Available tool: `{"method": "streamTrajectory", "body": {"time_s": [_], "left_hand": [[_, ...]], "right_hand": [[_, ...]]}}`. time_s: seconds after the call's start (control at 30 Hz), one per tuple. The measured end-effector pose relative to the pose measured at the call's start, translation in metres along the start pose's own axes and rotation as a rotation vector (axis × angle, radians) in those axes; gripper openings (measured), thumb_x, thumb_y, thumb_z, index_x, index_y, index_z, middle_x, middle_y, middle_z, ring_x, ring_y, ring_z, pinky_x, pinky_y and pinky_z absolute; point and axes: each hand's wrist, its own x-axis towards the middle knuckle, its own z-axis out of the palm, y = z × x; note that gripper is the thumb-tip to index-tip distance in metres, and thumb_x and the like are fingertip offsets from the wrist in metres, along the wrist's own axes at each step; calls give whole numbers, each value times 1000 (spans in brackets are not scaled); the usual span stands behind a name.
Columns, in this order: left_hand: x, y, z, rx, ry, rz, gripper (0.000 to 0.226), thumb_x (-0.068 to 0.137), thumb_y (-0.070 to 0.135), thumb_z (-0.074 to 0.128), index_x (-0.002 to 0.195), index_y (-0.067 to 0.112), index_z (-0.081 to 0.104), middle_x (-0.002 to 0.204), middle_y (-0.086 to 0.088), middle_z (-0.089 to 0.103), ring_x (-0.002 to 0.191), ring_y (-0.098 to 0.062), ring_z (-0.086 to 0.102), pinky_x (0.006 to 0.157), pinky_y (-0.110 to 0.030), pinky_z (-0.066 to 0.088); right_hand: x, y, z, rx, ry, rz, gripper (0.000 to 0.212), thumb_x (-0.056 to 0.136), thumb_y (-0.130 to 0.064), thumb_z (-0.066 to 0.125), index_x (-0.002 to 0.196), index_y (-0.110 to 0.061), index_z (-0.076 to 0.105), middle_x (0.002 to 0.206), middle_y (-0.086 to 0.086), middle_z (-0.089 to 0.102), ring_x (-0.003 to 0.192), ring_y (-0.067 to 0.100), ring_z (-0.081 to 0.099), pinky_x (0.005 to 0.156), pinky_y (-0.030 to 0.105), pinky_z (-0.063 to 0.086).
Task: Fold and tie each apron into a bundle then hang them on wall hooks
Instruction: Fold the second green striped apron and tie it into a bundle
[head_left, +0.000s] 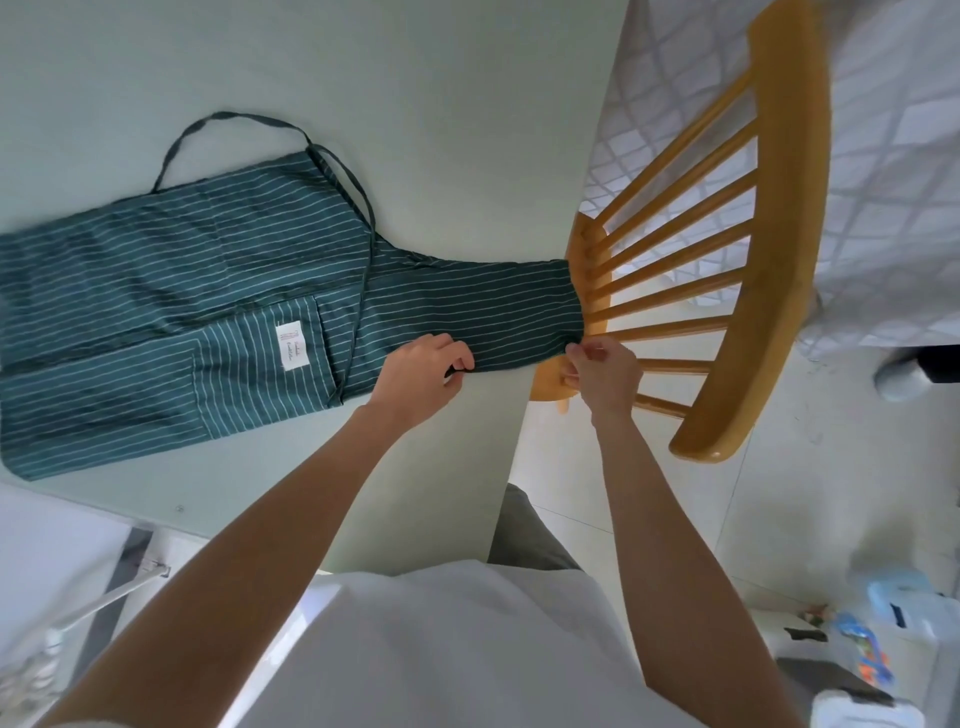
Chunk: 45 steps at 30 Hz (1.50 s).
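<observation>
Apron (171, 291): spread flat on table (441, 104), partly folded; untied, unhung.
Left hand (421, 379): fingers curled, pinching the apron's near edge.
Right hand (605, 374): pinching the bib corner at the table's edge, beside the chair (753, 249).

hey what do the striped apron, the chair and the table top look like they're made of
Apron: thin woven fabric, likely cotton or a blend, matte dark green with white stripes; it creases and lies flat, with a sewn label.
Chair: wood, honey-coloured with a smooth varnished sheen; turned spindles and a curved back rail.
Table top: smooth, pale, matte surface, possibly laminate or painted board; hard to tell.
</observation>
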Motion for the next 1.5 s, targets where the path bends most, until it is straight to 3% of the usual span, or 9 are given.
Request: {"method": "streamTrajectory", "body": {"time_s": [0.23, 0.47, 0.7, 0.83, 0.97, 1.1, 1.27, 1.37, 1.5], "left_hand": [[2, 2, 0, -28, 24, 5, 16, 85, 10, 59, 97, 18, 66, 88, 2, 64, 80, -14, 59, 60, -23, 45], [-6, -3, 1, -42, -114, 104, 21, 83, 9, 57, 102, 18, 63, 94, 3, 61, 85, -12, 56, 68, -25, 48], [-19, -10, 10, 51, -70, 120, 30, 83, 15, 64, 112, 19, 61, 109, -1, 59, 98, -18, 54, 86, -29, 43], [-27, -15, -1, 35, -48, -30, 31, 80, 6, 61, 109, 15, 60, 107, -3, 59, 98, -20, 54, 85, -33, 50], [-32, -22, -6, -60, -164, -39, 33, 80, -3, 52, 107, 13, 63, 99, -3, 62, 90, -17, 57, 81, -33, 52], [-37, -19, -2, -175, -325, 71, 32, 89, 17, 59, 120, 22, 59, 115, 5, 56, 99, -6, 47, 89, -23, 43], [-38, -28, -9, -169, 227, -229, 28, 88, 18, 63, 116, 13, 59, 111, -3, 59, 98, -16, 55, 86, -35, 52], [-27, -43, -18, -155, 147, -527, 37, 88, 21, 63, 123, 12, 51, 119, -7, 54, 100, -19, 55, 88, -32, 48], [-3, -43, -43, -254, 192, -492, 17, 89, 14, 61, 105, 10, 62, 98, -2, 64, 80, -9, 56, 76, -19, 49]], "right_hand": [[-5, -21, -28, 463, -160, -102, 10, 92, -13, 58, 99, -20, 58, 89, -1, 65, 78, 9, 62, 78, 20, 54], [5, -2, -36, -384, -47, -449, 26, 90, -5, 56, 113, -16, 53, 110, 2, 56, 96, 13, 54, 75, 16, 43], [34, -36, 1, -191, -132, -328, 39, 95, -34, 51, 132, -22, 42, 133, 0, 50, 118, 15, 50, 94, 24, 41], [51, -49, 7, -176, -251, -248, 38, 93, -31, 56, 127, -18, 46, 114, -5, 55, 98, 9, 52, 81, 19, 39], [62, -47, -1, -234, -96, -379, 19, 89, -25, 63, 106, -17, 62, 103, -3, 65, 93, 12, 59, 81, 20, 45], [56, -44, 4, -463, 56, -480, 22, 91, -28, 61, 110, -20, 57, 117, 4, 57, 109, 20, 52, 89, 25, 43], [23, -54, 28, -595, 51, -882, 25, 90, -19, 58, 115, -19, 59, 121, 8, 55, 112, 26, 48, 95, 33, 43], [9, -56, 48, -657, -149, -1065, 28, 89, -21, 60, 117, -18, 61, 119, 9, 57, 108, 27, 50, 92, 34, 44], [3, -49, 61, -789, -256, -1058, 40, 90, -24, 59, 128, -15, 55, 130, 9, 49, 112, 26, 47, 94, 37, 46]]}}
